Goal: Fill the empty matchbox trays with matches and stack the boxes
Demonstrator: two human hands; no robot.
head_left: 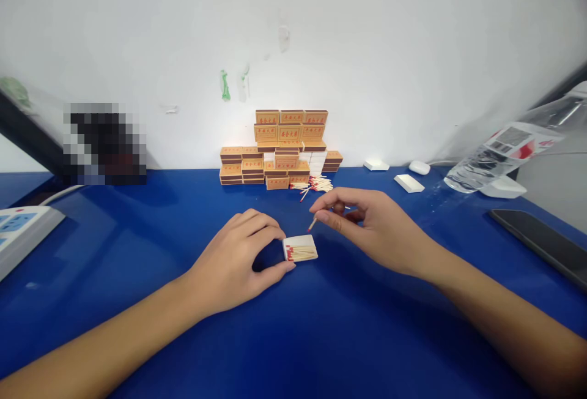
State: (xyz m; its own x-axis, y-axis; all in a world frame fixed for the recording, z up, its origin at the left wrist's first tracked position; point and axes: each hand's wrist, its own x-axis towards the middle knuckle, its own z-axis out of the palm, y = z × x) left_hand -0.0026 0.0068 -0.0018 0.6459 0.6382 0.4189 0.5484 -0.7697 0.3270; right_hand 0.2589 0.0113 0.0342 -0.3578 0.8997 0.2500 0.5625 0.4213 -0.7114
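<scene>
My left hand (250, 258) grips a small white matchbox tray (300, 241) by its left end, thumb in front and fingers behind. Inside the tray lie several red-tipped matches (300, 253), side by side with their heads to the left. Just above and right of the tray, my right hand (362, 218) pinches a single match (312, 224) between thumb and fingertips, its red head tilted down toward the table. Behind that hand a loose pile of matches (321, 184) rests on the blue table (257, 350).
Stacked matchboxes (290, 133) stand against the white wall. White trays (409, 183) and a white rounded case (419, 167) sit to their right. A clear plastic bottle (499, 148) and a black phone (545, 240) are at the far right; a power strip (27, 234) lies at the left.
</scene>
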